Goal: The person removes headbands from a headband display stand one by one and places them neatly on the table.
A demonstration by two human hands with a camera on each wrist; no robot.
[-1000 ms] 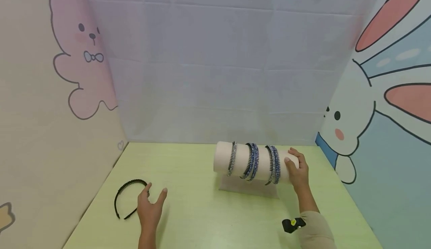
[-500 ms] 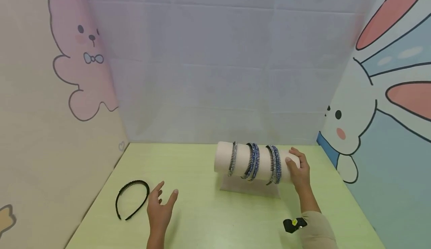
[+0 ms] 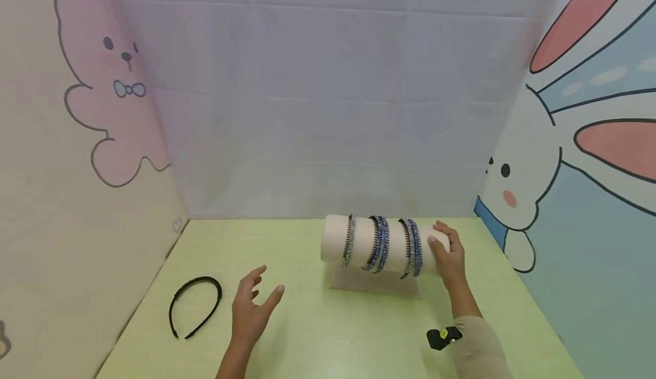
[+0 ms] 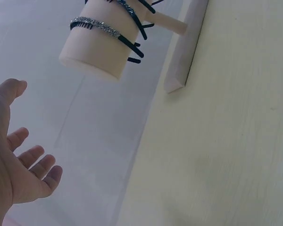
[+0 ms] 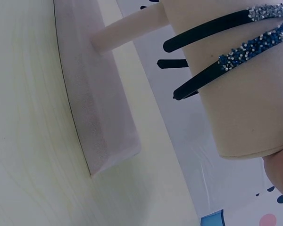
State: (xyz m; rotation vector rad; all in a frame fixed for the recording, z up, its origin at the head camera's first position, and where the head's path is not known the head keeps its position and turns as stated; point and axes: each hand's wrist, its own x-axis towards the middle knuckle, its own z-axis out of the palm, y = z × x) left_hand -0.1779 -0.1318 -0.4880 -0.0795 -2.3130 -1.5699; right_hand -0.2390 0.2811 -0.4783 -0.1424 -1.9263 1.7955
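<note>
My left hand (image 3: 251,315) hangs over the table between a black headband (image 3: 195,307) and the white roll stand, thumb and fingers spread, holding nothing. In the left wrist view the same hand (image 4: 19,160) is apart from the near end of the roll (image 4: 95,52). My right hand (image 3: 450,258) grips the right end of the roll (image 3: 334,239), with the thumb in front and fingers over the end. Several glittering headbands, silver (image 3: 349,241) and blue (image 3: 385,244), sit around the roll. The right wrist view shows a blue headband (image 5: 254,47) near the gripped end.
The roll rests on a flat pale base (image 3: 376,282) on the light green table (image 3: 328,339). A white cloth (image 3: 318,106) hangs behind, and walls with cartoon drawings stand left and right. A black device (image 3: 443,338) is at my right sleeve.
My left hand has moved right, away from the black headband and toward the stand. The right hand keeps its grip on the roll's end.
</note>
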